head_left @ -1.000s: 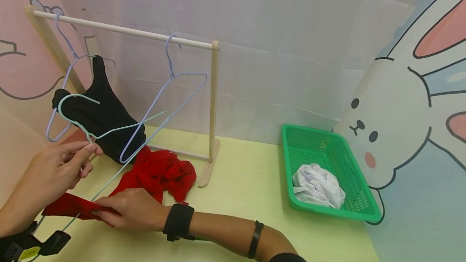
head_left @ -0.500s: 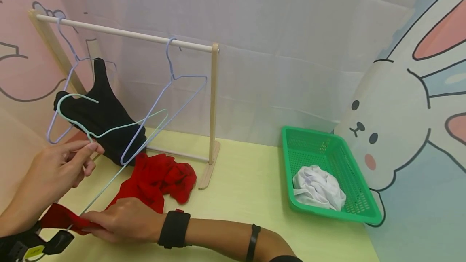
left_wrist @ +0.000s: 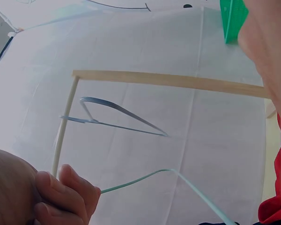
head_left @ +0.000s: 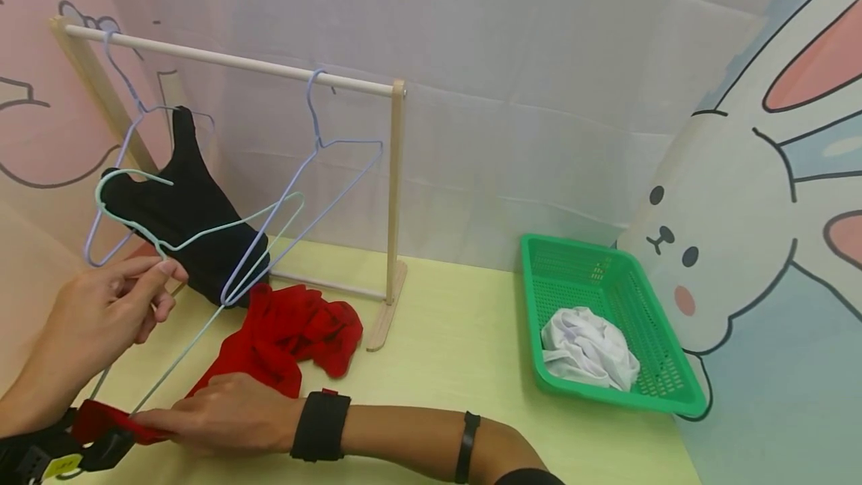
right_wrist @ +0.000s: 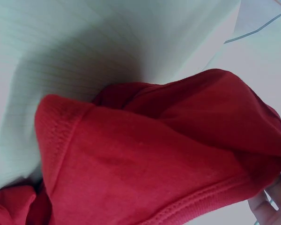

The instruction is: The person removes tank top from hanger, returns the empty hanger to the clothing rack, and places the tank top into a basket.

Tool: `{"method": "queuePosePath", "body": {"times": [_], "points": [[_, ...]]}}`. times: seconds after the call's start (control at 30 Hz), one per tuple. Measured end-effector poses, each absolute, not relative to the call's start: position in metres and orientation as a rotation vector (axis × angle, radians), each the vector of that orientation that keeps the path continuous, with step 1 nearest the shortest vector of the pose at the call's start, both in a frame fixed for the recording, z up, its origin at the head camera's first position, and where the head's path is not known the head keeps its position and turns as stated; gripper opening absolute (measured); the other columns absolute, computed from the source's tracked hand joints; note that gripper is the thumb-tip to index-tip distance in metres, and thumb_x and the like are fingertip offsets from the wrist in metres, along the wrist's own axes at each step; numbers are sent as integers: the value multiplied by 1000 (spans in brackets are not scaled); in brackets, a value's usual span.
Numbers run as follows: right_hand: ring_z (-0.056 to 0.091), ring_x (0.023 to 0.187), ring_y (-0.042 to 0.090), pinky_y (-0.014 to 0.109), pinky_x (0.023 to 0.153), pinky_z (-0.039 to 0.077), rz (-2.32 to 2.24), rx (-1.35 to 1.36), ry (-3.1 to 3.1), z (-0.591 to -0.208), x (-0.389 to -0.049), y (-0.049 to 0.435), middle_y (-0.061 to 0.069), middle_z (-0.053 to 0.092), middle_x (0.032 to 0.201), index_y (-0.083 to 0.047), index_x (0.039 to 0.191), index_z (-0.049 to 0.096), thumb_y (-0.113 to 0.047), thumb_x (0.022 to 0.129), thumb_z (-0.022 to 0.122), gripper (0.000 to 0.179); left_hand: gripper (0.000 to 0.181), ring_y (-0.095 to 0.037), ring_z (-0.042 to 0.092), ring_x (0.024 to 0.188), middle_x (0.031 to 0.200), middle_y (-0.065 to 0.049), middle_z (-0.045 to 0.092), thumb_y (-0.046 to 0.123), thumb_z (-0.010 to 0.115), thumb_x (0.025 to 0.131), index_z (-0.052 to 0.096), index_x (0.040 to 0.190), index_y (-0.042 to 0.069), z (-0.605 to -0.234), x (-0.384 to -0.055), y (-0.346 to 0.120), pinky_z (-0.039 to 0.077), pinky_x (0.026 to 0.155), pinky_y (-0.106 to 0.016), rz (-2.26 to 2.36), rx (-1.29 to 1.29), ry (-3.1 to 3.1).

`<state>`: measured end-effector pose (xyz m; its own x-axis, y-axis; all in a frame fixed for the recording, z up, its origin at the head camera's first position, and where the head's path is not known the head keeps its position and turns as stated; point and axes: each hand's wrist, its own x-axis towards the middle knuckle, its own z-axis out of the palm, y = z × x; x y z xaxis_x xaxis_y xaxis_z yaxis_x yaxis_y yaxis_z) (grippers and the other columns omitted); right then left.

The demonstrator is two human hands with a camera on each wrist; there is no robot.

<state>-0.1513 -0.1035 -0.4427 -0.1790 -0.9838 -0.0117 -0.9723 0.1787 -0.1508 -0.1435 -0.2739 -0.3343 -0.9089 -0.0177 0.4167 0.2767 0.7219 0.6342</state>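
Note:
My left hand (head_left: 111,313) pinches a mint-green hanger (head_left: 215,229) just below its hook; in the left wrist view its shoulder (left_wrist: 136,181) slopes away from the curled fingers. Lower down, my right hand (head_left: 229,414) grips a stretched edge of a red garment (head_left: 269,343) at the lower part of the hanger. The rest of that garment lies bunched on the table. Up close in the right wrist view, the red fabric (right_wrist: 145,159) shows stitched banded edges. Where cloth and hanger meet is partly hidden by the left wrist's camera.
Behind the hands stands a wooden rack (head_left: 397,193). From its rail hang a periwinkle hanger (head_left: 316,142) and, further left, another with a black tank top (head_left: 195,208) on it. At the right, a green basket (head_left: 572,245) holds a crumpled white cloth (head_left: 589,346).
My right hand has moved left and down, drawing the red garment's edge along the hanger. The mint-green hanger has shifted slightly left, while my left hand stays nearly in place.

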Motion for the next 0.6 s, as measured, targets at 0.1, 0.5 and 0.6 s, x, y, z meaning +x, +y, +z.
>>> {"method": "queuePosePath", "body": {"times": [0.1, 0.5, 0.6], "points": [[62, 92, -7, 2, 91, 33, -151, -1935, 2291, -443, -151, -104, -16, 72, 130, -17, 170, 31, -29, 105, 71, 77, 27, -14, 49, 48, 62, 2, 55, 19, 54, 114, 73, 109, 1, -333, -142, -273, 36, 42, -29, -1000, -156, -2546], [59, 85, -4, 3, 87, 35, -64, -1949, 2273, -439, -151, -104, -18, 72, 115, -23, 170, 31, -28, 107, 67, 73, 24, -14, 50, 45, 62, 2, 57, 21, 56, 113, 72, 107, 5, -334, -143, -275, 38, 43, -27, -1068, -153, -2482], [59, 88, -4, 3, 87, 34, -60, -1944, 2259, -438, -152, -104, -18, 72, 116, -24, 170, 31, -28, 107, 68, 73, 25, -14, 51, 46, 62, 1, 57, 22, 55, 114, 72, 108, 4, -334, -143, -276, 39, 43, -27, -1061, -132, -2492]]}}
